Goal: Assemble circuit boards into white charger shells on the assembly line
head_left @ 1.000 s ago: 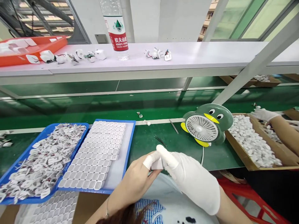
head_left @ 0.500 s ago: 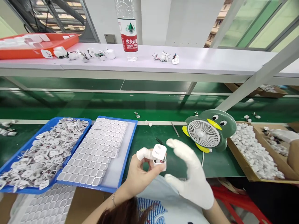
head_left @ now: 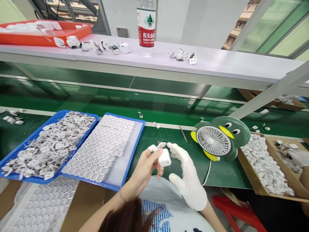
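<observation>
My left hand, bare but for a white covering on one finger, grips a small white charger housing above the table's front edge. A plug cap with metal prongs sits tilted at the housing's far end. How far the two parts are joined, I cannot tell. My right hand, in a white glove, is held just right of the housing with fingers and thumb apart and nothing in them. To the left, a blue tray bears rows of white housings; another blue tray is heaped with wired plug parts.
A green penguin-shaped fan stands to the right, near tweezers. Farther right is a cardboard box of white pieces. On the shelf are a water bottle, a red tray and loose charger parts.
My left hand has turned the housing, so its closed outer side shows and the cap points away. My right hand has come slightly left and its fingers have curled a little. The view has shifted.
</observation>
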Motion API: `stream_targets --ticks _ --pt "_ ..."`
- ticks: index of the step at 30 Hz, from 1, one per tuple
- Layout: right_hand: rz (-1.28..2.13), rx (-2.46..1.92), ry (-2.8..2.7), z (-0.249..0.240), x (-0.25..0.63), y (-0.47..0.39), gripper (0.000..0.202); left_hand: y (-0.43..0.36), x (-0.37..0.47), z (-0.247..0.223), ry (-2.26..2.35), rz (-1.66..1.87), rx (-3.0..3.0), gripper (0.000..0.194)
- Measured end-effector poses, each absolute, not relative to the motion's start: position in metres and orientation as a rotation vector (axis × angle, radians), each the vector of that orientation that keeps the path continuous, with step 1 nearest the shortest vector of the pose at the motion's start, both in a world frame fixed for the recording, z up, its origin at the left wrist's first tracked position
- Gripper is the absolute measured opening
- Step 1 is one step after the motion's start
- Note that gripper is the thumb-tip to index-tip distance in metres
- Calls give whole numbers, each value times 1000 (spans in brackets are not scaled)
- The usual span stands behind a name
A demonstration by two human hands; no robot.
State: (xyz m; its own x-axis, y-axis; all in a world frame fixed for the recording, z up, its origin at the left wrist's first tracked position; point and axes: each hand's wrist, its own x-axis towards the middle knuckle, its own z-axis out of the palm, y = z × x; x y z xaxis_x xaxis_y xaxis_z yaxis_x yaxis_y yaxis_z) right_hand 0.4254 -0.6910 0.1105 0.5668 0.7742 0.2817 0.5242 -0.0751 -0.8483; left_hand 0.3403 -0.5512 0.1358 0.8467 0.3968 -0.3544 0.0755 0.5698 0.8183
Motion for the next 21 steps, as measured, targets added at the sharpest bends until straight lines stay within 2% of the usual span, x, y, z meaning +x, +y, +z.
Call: stream_targets --ticks 6,13,21 --pt "276 -1898 -1007 88 418 -695 51 -543 333 128 598 265 788 30" --pt "476 -1911 -1106 72 404 -691 45 -534 308 109 696 386 662 31" --pt "476 -1967 -1315 56 387 -650 43 -509 256 87 832 578 738 38"
